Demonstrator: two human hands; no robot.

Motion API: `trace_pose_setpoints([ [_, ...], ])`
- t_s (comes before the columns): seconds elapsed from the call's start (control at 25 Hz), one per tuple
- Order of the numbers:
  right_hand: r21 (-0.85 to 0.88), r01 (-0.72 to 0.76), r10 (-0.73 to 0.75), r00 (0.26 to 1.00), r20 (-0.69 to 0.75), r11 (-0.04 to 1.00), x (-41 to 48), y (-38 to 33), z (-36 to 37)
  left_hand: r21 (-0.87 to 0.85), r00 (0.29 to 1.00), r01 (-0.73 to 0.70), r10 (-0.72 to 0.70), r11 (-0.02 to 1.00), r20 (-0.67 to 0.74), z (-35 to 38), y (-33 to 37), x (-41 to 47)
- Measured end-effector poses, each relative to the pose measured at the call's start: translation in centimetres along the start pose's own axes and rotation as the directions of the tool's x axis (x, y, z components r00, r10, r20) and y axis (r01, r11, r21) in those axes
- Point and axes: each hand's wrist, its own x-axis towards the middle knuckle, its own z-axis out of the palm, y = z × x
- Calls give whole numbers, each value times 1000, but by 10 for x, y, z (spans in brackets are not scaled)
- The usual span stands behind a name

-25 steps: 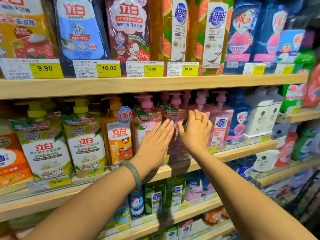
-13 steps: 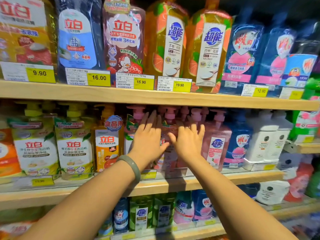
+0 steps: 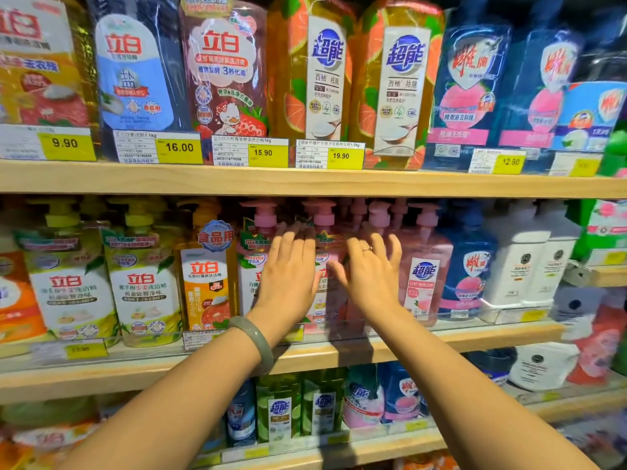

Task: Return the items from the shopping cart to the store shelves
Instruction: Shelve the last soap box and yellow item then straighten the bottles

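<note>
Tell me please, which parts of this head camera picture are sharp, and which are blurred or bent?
In the head view, the 16.00 price tag and the middle bottles read sharply; the right edge, near the white bottles, is smeared; the left hand and right hand blur slightly at the fingers; the upper shelf board bows from the wide lens; the hands cast shadows on the middle shelf edge.
</note>
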Motion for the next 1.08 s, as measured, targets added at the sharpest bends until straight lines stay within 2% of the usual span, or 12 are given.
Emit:
trace_pose_setpoints([
  [0.2, 57, 17, -15, 1000, -23, 998, 0, -7, 1, 81, 999, -40, 43, 996, -33, 5, -16, -2],
  [0.4, 154, -1, 1, 1000, 0, 988, -5, 7, -3, 20, 998, 34, -33, 999, -55, 7, 5, -6],
  [0.44, 207, -37, 41, 999, -13, 978, -9, 13, -5, -5, 998, 16, -16, 1000, -64, 7, 12, -7],
  [0.52, 323, -207, 213, 977, 17, 923, -15, 29, -9, -40, 996, -73, 70, 997, -62, 9, 28, -6],
  [0.6, 347, -381, 350, 925, 151, 857, -16, 48, -13, -52, 985, -173, 172, 984, -31, 10, 46, -5],
  [0.64, 326, -413, 353, 908, 227, 851, -14, 57, -14, -47, 979, -205, 205, 978, -11, 10, 55, -3],
  [0.72, 272, -367, 263, 898, 352, 890, -8, 70, -17, -48, 974, -226, 228, 973, 22, 11, 68, 0],
  [0.84, 238, -239, 115, 891, 440, 941, 6, 82, -20, -53, 978, -202, 204, 978, 36, 9, 77, 4],
  [0.96, 224, -172, 46, 877, 478, 959, 11, 90, -25, -62, 981, -187, 190, 980, 47, 9, 79, 3],
  [1.08, 208, -122, 15, 892, 452, 971, 13, 97, -26, -51, 979, -187, 190, 981, 74, 8, 81, 5],
])
